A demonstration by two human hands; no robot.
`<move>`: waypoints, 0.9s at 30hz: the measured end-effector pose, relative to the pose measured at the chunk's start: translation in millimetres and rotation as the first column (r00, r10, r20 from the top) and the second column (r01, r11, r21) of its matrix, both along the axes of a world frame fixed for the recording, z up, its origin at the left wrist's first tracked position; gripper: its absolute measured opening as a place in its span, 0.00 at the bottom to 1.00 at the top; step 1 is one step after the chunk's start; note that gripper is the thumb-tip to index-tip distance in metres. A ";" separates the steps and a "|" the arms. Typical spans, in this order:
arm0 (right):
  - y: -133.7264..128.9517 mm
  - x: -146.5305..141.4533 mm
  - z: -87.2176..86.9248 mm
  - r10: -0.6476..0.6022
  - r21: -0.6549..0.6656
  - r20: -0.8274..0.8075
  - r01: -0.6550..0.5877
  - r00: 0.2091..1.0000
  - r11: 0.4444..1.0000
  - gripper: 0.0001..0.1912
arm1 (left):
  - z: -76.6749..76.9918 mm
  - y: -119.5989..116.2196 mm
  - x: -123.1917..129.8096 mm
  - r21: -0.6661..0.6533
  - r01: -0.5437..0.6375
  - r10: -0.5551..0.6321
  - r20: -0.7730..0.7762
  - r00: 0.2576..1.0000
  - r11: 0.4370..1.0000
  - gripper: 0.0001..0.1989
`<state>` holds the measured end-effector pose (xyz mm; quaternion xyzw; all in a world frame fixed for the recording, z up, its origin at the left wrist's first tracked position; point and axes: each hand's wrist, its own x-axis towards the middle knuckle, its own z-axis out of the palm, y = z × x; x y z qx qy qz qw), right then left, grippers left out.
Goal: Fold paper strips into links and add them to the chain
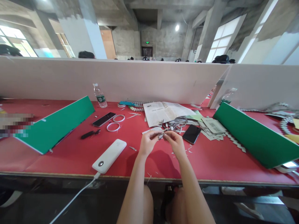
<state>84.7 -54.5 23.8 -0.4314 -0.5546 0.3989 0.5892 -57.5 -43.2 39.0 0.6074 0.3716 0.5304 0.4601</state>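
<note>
Left hand (148,143) and right hand (174,142) pinch a small strip of folded paper (161,135) between their fingertips, low above a red table (144,161); it appears to be printed paper, though the strip is too small to be sure. Just beyond lie a heap of folded strips (175,123) and an open printed sheet (165,112). A black phone (192,134) rests to the heap's right, near a stack of cut papers (213,127). At left sit a white power bank (109,156) with its cable attached, 2 white rings (113,127), a second phone (104,119) and an upright bottle (100,97).
</note>
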 end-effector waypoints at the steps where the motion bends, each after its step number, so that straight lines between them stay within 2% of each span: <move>1: 0.6 0.9 -0.6 -0.012 0.001 -0.008 0.012 1.000 1.000 0.10 | 1.2 -0.9 -0.9 -0.018 0.042 -0.042 0.010 0.999 0.999 0.11; 3: 0.8 1.8 -1.0 -0.047 0.017 -0.003 0.047 0.999 0.999 0.10 | 3.1 -2.4 -1.1 -0.050 0.118 -0.116 0.038 0.993 0.992 0.14; 5: -0.3 1.2 -0.1 -0.090 0.048 0.027 0.088 0.996 0.995 0.09 | 3.9 -3.3 0.6 -0.063 0.146 -0.142 0.063 0.988 0.987 0.18; 7: -2.2 -0.8 1.8 -0.130 0.088 0.053 0.125 0.990 0.988 0.09 | 3.5 -3.5 3.2 -0.054 0.102 -0.099 0.068 0.993 0.993 0.18; 10: -4.4 -4.7 4.7 -0.162 0.133 0.054 0.154 0.985 0.979 0.08 | 2.3 -2.9 5.8 0.002 -0.013 0.012 0.018 1.000 1.000 0.13; 13: -4.8 -8.2 5.8 -0.140 0.144 0.045 0.132 0.989 0.981 0.08 | 2.5 -2.1 5.5 0.073 -0.073 0.074 -0.006 0.997 0.995 0.09; 19: -5.1 -10.7 6.2 -0.115 0.150 0.054 0.106 0.992 0.983 0.09 | 6.8 -2.5 2.9 0.048 -0.079 0.077 0.050 0.996 0.996 0.08; 23: -6.5 -6.9 6.0 -0.075 0.142 0.101 0.060 0.992 0.988 0.09 | 7.2 -2.7 0.3 0.052 -0.076 0.077 -0.016 0.997 0.996 0.08; 27: -7.2 -5.5 4.4 -0.094 0.138 0.213 0.065 0.973 0.988 0.08 | 4.7 -0.7 -3.9 0.001 -0.017 0.017 -0.091 0.996 1.000 0.07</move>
